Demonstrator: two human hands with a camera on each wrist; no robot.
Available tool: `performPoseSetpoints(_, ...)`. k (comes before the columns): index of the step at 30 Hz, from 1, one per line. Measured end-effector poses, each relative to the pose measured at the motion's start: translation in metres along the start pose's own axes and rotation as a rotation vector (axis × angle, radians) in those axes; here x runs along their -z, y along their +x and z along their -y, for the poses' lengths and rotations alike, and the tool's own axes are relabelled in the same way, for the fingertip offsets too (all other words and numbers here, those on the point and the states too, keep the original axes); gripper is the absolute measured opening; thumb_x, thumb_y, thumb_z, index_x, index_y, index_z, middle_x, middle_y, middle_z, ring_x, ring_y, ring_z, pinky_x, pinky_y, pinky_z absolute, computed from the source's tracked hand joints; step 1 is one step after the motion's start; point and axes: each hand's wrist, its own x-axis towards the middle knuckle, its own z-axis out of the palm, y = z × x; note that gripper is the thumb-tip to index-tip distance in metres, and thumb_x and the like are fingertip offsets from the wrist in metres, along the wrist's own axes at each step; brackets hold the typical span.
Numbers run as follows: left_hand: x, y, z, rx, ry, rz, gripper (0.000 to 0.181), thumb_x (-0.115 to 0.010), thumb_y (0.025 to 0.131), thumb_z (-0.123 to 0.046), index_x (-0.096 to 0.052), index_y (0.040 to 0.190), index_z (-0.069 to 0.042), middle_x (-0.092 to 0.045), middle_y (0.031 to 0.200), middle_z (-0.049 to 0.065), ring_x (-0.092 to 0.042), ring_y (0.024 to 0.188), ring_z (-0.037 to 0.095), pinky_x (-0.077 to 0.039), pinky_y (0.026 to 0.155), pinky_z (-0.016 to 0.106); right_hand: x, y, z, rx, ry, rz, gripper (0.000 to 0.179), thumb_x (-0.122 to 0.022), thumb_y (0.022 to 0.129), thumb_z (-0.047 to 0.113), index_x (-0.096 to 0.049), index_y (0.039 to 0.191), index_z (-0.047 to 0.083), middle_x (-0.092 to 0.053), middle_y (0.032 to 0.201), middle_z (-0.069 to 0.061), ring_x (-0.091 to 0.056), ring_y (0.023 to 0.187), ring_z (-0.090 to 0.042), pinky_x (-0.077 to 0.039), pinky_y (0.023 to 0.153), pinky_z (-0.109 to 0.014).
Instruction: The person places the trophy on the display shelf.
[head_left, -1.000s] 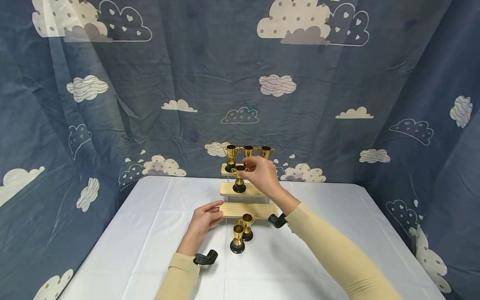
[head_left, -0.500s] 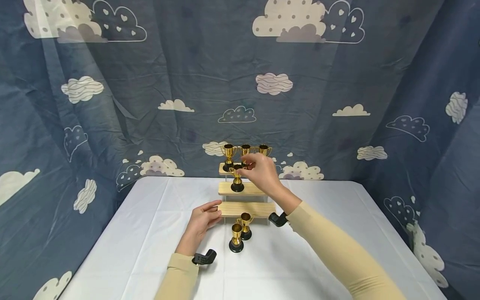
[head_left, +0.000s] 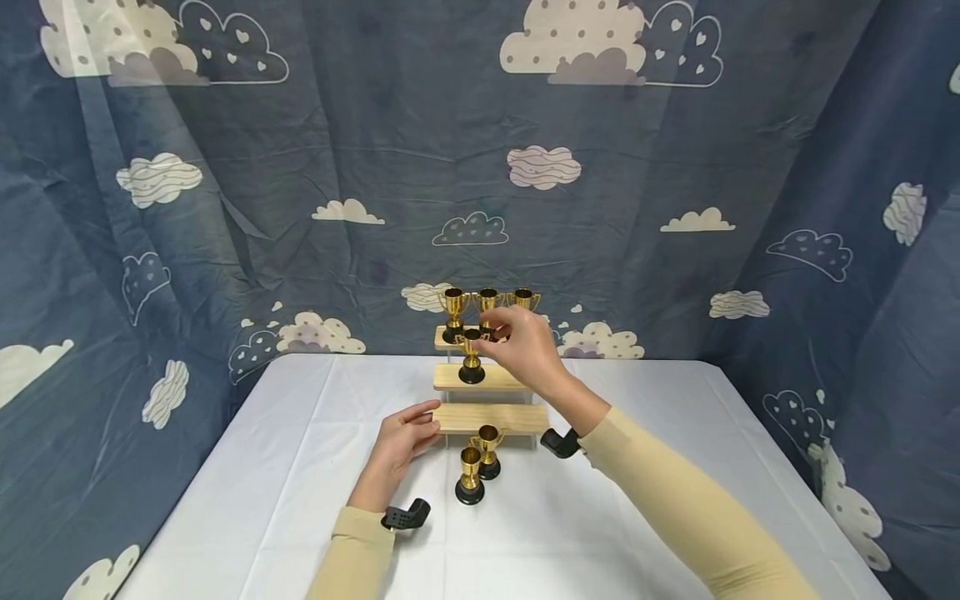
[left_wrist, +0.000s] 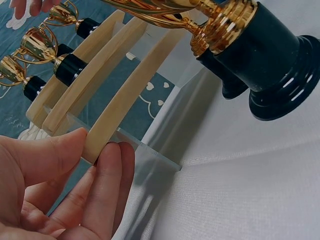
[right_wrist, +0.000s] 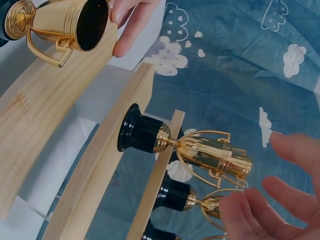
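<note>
A small gold trophy cup [head_left: 472, 369] on a black base stands upright at the left part of the middle wooden shelf. Beside its rim is my right hand [head_left: 522, 347]; the right wrist view shows the thumb and fingers [right_wrist: 240, 212] spread apart, with a gap between them and that trophy [right_wrist: 212, 154]. My left hand [head_left: 401, 446] pinches the left end of the lowest wooden shelf [left_wrist: 122, 102], thumb on one face and fingers on the other. Three trophies [head_left: 453, 307] line the top shelf, partly hidden by my right hand.
Two more trophies [head_left: 470, 487] stand on the white-covered table [head_left: 300, 500] in front of the stand, one slightly behind the other. Clear side panels [left_wrist: 155, 152] carry the shelves. Behind hangs a blue cloud-patterned curtain [head_left: 420, 125].
The whole head view has shifted slightly, so everything sits a little farther left. Both hands and the trophies keep nearly the same places relative to the stand.
</note>
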Motion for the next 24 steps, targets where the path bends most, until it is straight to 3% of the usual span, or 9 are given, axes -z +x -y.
performPoseSetpoints(10,0.002,0.001,-0.001,0.012,-0.002,0.029,0.048,-0.070,0.086,0.010,-0.063,0.133,0.003,-0.063,0.109,0.016,-0.068,0.088,0.017,-0.060,0.088,0.037,0.006,-0.012,0.005,0.037,0.024,-0.024,0.041,-0.085,0.083,0.028,-0.073,0.119,0.013,-0.068,0.106,-0.008,-0.068,0.094,-0.024,-0.057,0.078,-0.036)
performPoseSetpoints(16,-0.002,-0.013,-0.018,0.026,0.012,0.044,0.047,-0.068,0.087,0.012,-0.061,0.133,0.006,-0.062,0.109,0.019,-0.068,0.088,0.019,-0.060,0.089,0.040,0.008,-0.020,0.008,0.053,0.043,-0.020,0.041,-0.086,0.083,0.026,-0.073,0.119,0.011,-0.068,0.106,-0.008,-0.067,0.094,-0.024,-0.059,0.077,-0.034)
performPoseSetpoints(24,0.000,0.000,0.001,0.005,-0.009,0.001,0.045,-0.070,0.085,0.011,-0.066,0.129,0.001,-0.063,0.106,0.015,-0.069,0.086,0.019,-0.062,0.083,0.034,0.008,-0.032,0.008,0.064,0.039,-0.011,0.040,-0.086,0.082,0.026,-0.074,0.118,0.013,-0.065,0.102,0.003,-0.066,0.093,-0.020,-0.060,0.074,-0.028)
